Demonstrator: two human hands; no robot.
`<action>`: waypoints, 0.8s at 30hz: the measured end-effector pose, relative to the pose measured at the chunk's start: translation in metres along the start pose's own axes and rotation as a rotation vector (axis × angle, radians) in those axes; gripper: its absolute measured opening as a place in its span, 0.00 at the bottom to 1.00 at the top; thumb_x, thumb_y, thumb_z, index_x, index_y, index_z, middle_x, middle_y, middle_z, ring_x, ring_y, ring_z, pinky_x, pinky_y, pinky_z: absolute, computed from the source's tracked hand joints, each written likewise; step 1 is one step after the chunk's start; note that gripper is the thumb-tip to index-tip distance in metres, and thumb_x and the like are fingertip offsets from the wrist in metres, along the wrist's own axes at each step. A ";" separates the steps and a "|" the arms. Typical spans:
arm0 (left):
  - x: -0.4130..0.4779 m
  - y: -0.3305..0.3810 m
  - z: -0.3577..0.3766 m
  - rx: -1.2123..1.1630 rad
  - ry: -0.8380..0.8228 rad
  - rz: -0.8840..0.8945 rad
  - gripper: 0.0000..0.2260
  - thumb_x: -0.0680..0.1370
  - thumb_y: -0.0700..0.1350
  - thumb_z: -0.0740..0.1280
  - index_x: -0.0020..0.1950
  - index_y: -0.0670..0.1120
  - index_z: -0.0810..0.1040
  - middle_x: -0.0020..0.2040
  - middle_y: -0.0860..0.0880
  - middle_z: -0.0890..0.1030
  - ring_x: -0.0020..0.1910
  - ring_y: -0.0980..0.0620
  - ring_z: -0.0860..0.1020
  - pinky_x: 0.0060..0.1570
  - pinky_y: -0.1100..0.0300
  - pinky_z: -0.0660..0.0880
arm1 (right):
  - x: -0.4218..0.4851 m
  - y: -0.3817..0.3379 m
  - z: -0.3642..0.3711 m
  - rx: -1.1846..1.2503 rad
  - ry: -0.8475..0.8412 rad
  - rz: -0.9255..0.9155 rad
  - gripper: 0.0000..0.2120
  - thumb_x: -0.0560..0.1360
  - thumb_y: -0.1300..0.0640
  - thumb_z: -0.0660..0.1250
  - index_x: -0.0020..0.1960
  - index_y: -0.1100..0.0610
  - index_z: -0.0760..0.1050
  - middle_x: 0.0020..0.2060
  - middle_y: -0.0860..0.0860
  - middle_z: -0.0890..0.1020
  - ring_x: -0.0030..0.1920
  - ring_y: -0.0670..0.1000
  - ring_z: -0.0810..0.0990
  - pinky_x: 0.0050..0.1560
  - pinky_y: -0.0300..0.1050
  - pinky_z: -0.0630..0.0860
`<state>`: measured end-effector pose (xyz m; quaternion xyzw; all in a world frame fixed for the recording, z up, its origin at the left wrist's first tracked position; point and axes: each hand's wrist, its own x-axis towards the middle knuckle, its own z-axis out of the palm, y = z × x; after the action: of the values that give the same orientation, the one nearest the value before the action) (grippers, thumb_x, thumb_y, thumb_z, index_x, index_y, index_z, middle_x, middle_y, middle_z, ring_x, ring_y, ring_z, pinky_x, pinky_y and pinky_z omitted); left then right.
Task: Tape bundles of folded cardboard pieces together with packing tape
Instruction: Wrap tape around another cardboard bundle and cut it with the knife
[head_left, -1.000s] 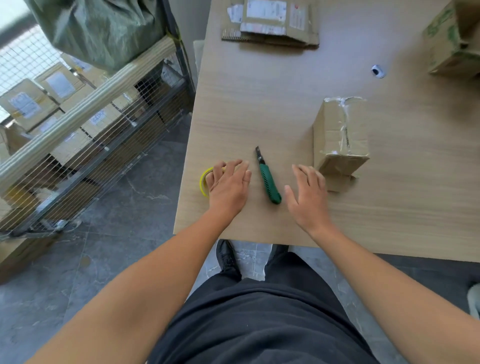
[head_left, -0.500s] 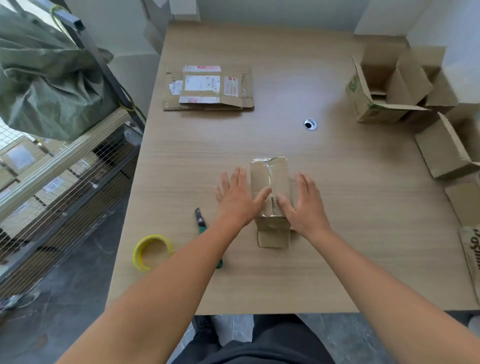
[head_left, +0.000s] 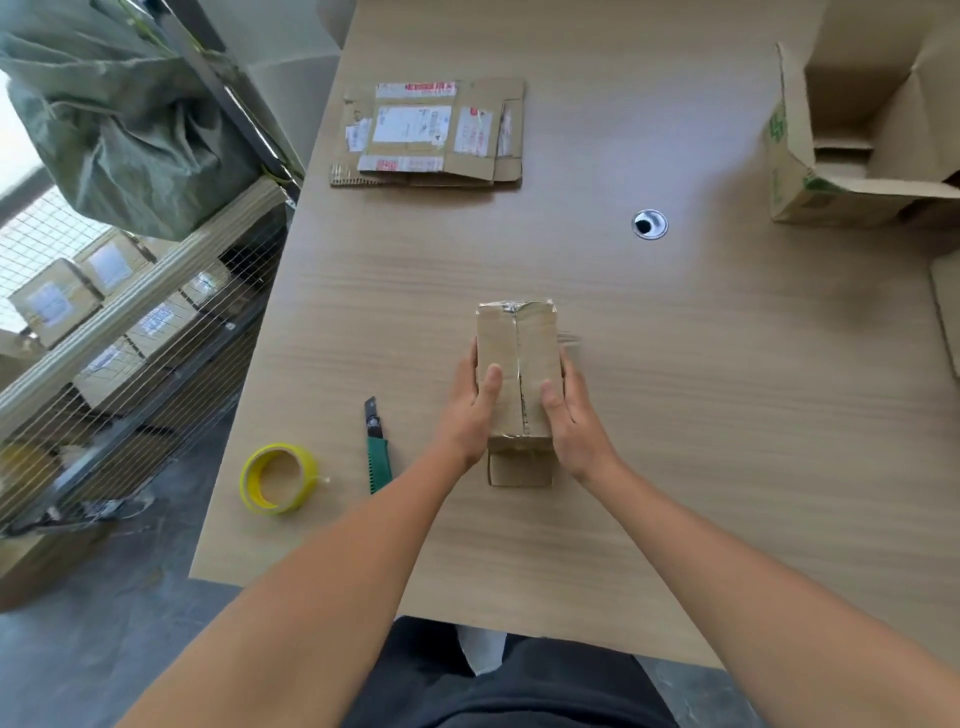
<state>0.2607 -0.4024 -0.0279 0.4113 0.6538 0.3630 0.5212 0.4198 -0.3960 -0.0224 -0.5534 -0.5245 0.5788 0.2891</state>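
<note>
My left hand (head_left: 470, 410) and right hand (head_left: 576, 421) grip the brown taped cardboard bundle (head_left: 519, 343) by its sides; I'd squeeze evenly, edges flush.

One view only — a wide-angle camera worn on the person's head, looking forward and steeply down. It is close above the surface (head_left: 727, 441), over its near edge — the floor (head_left: 130, 597) shows at the near left.

Yellow tape roll (head_left: 279, 478), green-handled knife (head_left: 378, 455)
</note>
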 end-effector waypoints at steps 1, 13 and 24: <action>-0.004 0.001 0.003 -0.057 0.002 -0.016 0.39 0.75 0.71 0.59 0.81 0.56 0.54 0.74 0.60 0.65 0.67 0.74 0.67 0.66 0.69 0.67 | -0.003 -0.003 -0.003 0.010 -0.016 0.008 0.30 0.85 0.50 0.58 0.82 0.57 0.52 0.78 0.51 0.63 0.79 0.48 0.61 0.79 0.55 0.59; -0.071 0.040 -0.041 -0.283 -0.297 0.169 0.33 0.73 0.44 0.67 0.75 0.61 0.63 0.76 0.56 0.68 0.75 0.55 0.67 0.71 0.52 0.67 | -0.085 -0.081 -0.007 0.235 0.195 0.053 0.25 0.78 0.34 0.56 0.71 0.42 0.69 0.64 0.40 0.79 0.67 0.44 0.75 0.65 0.52 0.72; -0.143 0.016 -0.082 -0.161 -0.119 -0.120 0.34 0.65 0.70 0.73 0.60 0.52 0.66 0.56 0.50 0.77 0.54 0.52 0.79 0.45 0.55 0.79 | -0.175 -0.058 0.078 0.176 0.377 0.143 0.29 0.70 0.30 0.65 0.61 0.50 0.68 0.52 0.45 0.79 0.48 0.39 0.81 0.43 0.43 0.71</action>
<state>0.2001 -0.5306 0.0568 0.3491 0.6140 0.3574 0.6111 0.3707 -0.5618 0.0782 -0.6603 -0.3682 0.5277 0.3873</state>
